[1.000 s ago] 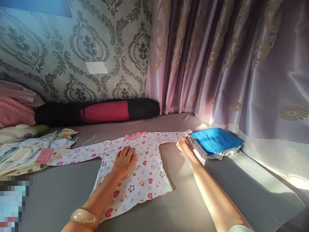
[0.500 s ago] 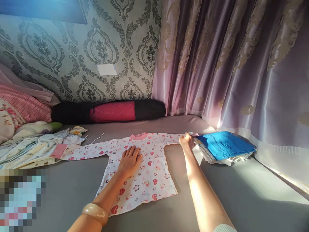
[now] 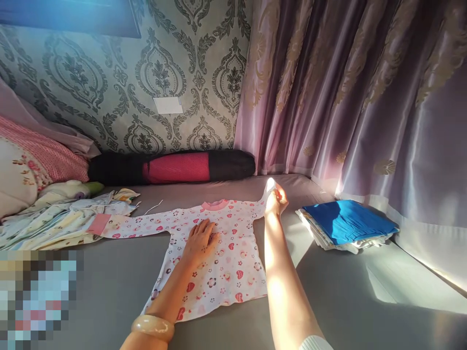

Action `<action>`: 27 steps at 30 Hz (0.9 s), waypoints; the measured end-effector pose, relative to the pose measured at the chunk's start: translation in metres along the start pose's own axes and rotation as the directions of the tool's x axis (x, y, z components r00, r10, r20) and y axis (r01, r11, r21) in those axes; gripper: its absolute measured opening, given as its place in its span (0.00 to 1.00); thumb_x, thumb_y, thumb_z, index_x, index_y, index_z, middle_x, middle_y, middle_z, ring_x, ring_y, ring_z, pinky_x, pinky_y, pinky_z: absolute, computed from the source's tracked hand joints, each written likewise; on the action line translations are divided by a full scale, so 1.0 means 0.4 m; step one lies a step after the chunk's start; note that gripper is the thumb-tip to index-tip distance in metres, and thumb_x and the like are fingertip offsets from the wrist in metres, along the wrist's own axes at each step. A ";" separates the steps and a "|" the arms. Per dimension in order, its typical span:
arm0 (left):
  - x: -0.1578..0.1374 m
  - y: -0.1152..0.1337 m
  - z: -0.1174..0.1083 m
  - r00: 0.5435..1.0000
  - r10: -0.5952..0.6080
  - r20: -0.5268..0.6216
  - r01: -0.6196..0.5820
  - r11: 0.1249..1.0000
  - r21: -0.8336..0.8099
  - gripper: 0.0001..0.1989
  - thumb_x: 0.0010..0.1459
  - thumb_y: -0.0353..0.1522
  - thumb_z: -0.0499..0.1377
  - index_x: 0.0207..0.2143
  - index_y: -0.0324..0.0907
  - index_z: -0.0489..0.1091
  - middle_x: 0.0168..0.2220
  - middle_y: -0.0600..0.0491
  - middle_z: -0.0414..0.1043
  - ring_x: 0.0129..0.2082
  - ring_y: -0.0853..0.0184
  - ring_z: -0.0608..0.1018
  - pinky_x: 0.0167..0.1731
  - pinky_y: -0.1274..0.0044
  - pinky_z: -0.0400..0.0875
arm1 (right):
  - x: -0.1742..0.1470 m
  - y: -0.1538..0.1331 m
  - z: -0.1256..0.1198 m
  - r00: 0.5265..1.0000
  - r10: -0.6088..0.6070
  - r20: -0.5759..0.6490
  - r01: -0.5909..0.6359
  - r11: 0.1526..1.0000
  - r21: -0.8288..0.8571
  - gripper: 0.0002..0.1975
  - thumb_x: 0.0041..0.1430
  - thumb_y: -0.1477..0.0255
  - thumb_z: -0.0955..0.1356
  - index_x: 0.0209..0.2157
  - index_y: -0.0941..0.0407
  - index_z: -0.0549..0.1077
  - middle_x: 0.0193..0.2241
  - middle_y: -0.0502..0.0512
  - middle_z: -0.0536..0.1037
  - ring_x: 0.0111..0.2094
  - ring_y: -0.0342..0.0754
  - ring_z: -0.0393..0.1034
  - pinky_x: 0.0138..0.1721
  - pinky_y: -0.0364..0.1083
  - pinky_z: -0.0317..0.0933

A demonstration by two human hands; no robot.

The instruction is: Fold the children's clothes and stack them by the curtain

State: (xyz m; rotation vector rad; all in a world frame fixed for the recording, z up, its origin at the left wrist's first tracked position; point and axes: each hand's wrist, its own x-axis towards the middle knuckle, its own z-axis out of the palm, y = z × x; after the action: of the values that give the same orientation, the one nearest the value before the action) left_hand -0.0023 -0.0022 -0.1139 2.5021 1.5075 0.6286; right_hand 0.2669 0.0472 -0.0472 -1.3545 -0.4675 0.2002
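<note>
A small long-sleeved shirt (image 3: 226, 262), white with red hearts, flowers and a pink collar, lies spread on the grey bed sheet (image 3: 109, 287). My left hand (image 3: 200, 240) rests flat on its chest, fingers stretched out. A pale bangle circles that wrist. My right hand (image 3: 276, 198) is closed on the end of the sleeve at the right and holds it raised off the sheet. The other sleeve stretches left, its pink cuff (image 3: 99, 224) overlapping some loose clothes (image 3: 65, 218).
To the right sits a folded stack with a blue cloth (image 3: 350, 221) on top, near the curtain (image 3: 328, 97). A black and red roll (image 3: 178, 167) lies along the patterned wall. Pink bedding (image 3: 32, 150) is heaped at the left. A blurred patch covers the lower left corner.
My right hand has lifted the sleeve end and brought it inward to the left, away from the folded stack. My left hand stays on the shirt's chest. The view has shifted slightly.
</note>
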 end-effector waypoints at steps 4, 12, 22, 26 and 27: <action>0.001 -0.009 -0.003 0.996 -0.056 -0.063 0.042 0.979 -0.201 0.19 0.62 0.40 0.49 0.52 0.43 0.66 0.58 0.44 0.64 0.58 0.56 0.65 0.57 0.62 0.58 | -0.050 -0.027 0.039 0.996 0.060 0.058 -0.069 0.984 0.164 0.23 0.54 0.68 0.60 0.49 0.61 0.71 0.40 0.59 0.77 0.41 0.48 0.72 0.40 0.46 0.66; 0.000 -0.017 -0.061 0.930 -0.362 -0.067 0.228 0.708 -0.668 0.21 0.58 0.44 0.53 0.50 0.43 0.68 0.53 0.44 0.69 0.50 0.56 0.73 0.44 0.67 0.71 | -0.149 -0.074 0.076 0.966 0.125 0.224 -0.193 0.931 0.310 0.21 0.48 0.70 0.63 0.44 0.60 0.75 0.31 0.53 0.77 0.29 0.44 0.70 0.31 0.42 0.64; -0.001 -0.052 -0.114 0.723 -0.675 0.147 0.356 0.181 -0.917 0.18 0.51 0.44 0.63 0.40 0.43 0.71 0.43 0.48 0.75 0.44 0.60 0.78 0.43 0.69 0.72 | -0.272 -0.018 0.107 0.921 -0.094 0.378 0.044 0.989 0.138 0.19 0.54 0.68 0.61 0.42 0.59 0.76 0.28 0.53 0.78 0.30 0.46 0.70 0.32 0.43 0.64; 0.004 -0.057 -0.113 0.691 -0.705 0.157 0.335 0.120 -0.935 0.13 0.51 0.39 0.63 0.38 0.42 0.71 0.45 0.47 0.74 0.43 0.63 0.78 0.43 0.73 0.73 | -0.332 0.007 0.107 0.856 -0.206 0.475 0.220 0.975 0.027 0.17 0.56 0.71 0.59 0.41 0.56 0.77 0.34 0.55 0.80 0.34 0.47 0.72 0.37 0.44 0.65; 0.005 -0.058 -0.112 0.682 -0.711 0.171 0.349 0.111 -0.931 0.13 0.52 0.38 0.63 0.38 0.41 0.71 0.45 0.47 0.74 0.42 0.63 0.79 0.42 0.74 0.73 | -0.347 0.013 0.106 0.837 -0.207 0.507 0.252 0.968 -0.020 0.18 0.56 0.72 0.59 0.42 0.56 0.77 0.34 0.55 0.80 0.35 0.47 0.73 0.38 0.44 0.65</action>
State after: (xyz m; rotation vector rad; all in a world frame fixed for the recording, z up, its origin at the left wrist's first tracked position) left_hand -0.0394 0.0070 -0.0810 0.8332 1.3575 1.2989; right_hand 0.1255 0.0303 -0.0750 -1.3105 -1.0862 0.3396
